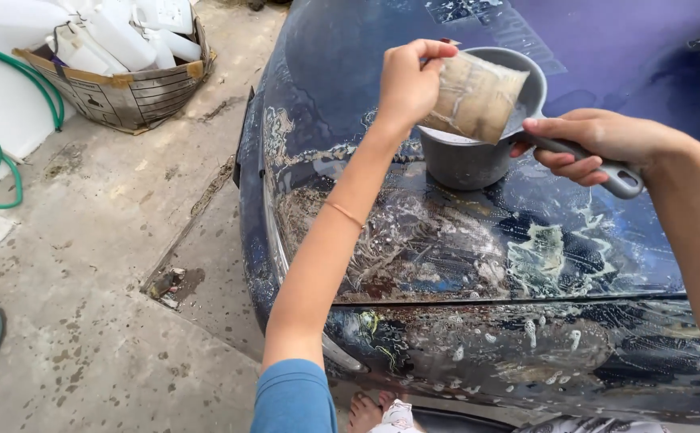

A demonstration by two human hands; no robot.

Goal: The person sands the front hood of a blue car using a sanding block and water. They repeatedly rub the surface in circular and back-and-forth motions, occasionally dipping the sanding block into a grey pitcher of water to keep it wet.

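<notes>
A stained concrete floor (101, 321) runs down the left side, and the wet, dark blue body of a car (478, 265) fills the middle and right, its panel streaked with white soap foam and brownish grime. At the top left a battered cardboard box (129, 92) sits on the concrete, full of white plastic jugs (117, 32), and a green hose (5, 136) loops along the white surface beside it. A gap in the concrete near the car holds a small clump of debris (165, 282). The left hand (410, 80) is raised over the car, fingers pinched shut on the top edge of a small clear plastic bag (474, 96) with something tan inside; the bag hangs tilted over the mouth of a grey dipper (478, 148), partly covering its rim. A thin bracelet (343, 213) circles the left forearm, and a blue sleeve (294, 397) shows at the bottom edge. The right hand (598, 144) is wrapped around the dipper's long grey handle (606, 164), the fingers curled under it, so the dipper is held level just above, or resting on, the car's panel; which of the two cannot be told. White suds show inside the dipper behind the bag. Bare toes (366, 410) peek out at the bottom beneath the car's edge.
</notes>
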